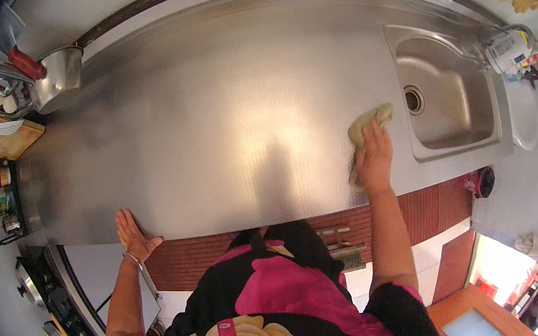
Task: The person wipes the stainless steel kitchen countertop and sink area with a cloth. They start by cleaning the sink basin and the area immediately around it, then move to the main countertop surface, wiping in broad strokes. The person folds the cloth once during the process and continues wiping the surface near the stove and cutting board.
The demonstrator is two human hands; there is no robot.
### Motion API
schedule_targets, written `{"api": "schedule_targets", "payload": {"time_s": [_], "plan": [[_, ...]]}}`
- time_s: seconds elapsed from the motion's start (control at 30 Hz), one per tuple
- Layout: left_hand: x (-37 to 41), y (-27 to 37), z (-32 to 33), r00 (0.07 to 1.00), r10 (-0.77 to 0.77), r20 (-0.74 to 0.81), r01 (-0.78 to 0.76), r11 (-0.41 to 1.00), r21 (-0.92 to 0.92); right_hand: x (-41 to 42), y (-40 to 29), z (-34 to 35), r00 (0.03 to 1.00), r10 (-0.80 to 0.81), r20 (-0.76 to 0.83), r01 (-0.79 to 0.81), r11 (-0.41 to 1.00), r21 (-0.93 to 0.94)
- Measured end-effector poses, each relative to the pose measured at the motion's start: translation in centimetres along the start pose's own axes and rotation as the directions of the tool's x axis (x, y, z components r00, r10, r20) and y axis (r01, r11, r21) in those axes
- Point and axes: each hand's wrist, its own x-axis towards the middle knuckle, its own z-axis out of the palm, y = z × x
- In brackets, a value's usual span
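Observation:
My right hand (pixel 375 158) presses a crumpled pale yellow-green cloth (pixel 368 123) onto the stainless steel countertop (pixel 219 81), a little to the left of the sink. The cloth lies under and beyond the fingers. My left hand (pixel 133 239), with a bracelet at the wrist, rests at the counter's front edge on the left. Its fingers lie on the metal with the thumb spread, and it holds nothing.
The steel sink (pixel 449 96) is at the right, with a white bottle (pixel 508 50) behind it. At the far left stand a steel pot (pixel 58 79), a wooden cutting board (pixel 9 140), several utensils and a black rack (pixel 3 244) of jars. A stove (pixel 52 287) is at lower left.

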Motion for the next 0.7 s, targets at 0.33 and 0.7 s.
{"api": "schedule_targets", "payload": {"time_s": [0.33, 0.7], "plan": [[0.0, 0.9, -1.2, 1.000, 0.010, 0.029, -0.010, 1.000, 0.004, 15.7, 7.7, 4.9, 0.983, -0.116, -0.141, 0.084, 0.973, -0.216], [-0.1, 0.9, -1.0, 1.000, 0.019, -0.019, -0.019, 1.000, -0.011, 2.1, -7.8, 3.9, 0.973, -0.227, -0.041, 0.230, 0.964, 0.131]]}}
